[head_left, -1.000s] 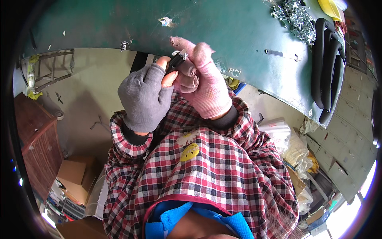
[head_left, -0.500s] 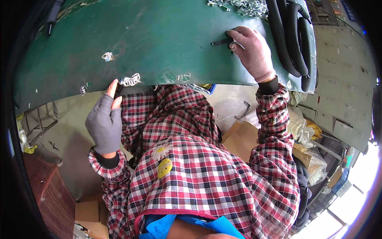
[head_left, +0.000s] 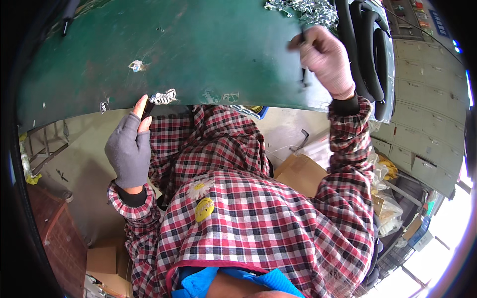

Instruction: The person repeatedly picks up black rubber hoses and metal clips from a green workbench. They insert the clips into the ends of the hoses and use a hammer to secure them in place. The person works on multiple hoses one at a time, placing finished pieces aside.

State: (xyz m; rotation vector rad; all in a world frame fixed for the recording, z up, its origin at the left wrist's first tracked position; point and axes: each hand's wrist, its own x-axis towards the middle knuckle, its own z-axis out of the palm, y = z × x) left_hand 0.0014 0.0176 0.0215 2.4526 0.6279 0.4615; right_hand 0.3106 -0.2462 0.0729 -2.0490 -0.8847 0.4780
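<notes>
My left hand [head_left: 128, 149], in a grey glove with bare fingertips, is at the table's front edge. Its thumb and fingers pinch a small black piece [head_left: 148, 110], mostly hidden by the fingers. Just beyond them is a torn white patch [head_left: 164, 97] on the green tabletop. Over the right part of the table, my right hand [head_left: 328, 62], in a pale pink glove, is closed on a slim black piece [head_left: 304, 74]. Motion smears that piece and the fingertips, so its kind is unclear. Beyond this hand lies a heap of small silvery metal fasteners [head_left: 313, 12].
Thick black foam-like tubes [head_left: 365, 54] lie along the table's right side. A dark pen-like tool [head_left: 66, 25] is at the far left. Below the table are a blue bin [head_left: 262, 113] and a cardboard box [head_left: 300, 174]. Grey drawer cabinets [head_left: 422, 99] stand at right.
My right hand has lifted away and moved right and farther off, toward the fasteners, turning the slim black piece from lying crosswise to pointing lengthwise. My left hand has barely moved.
</notes>
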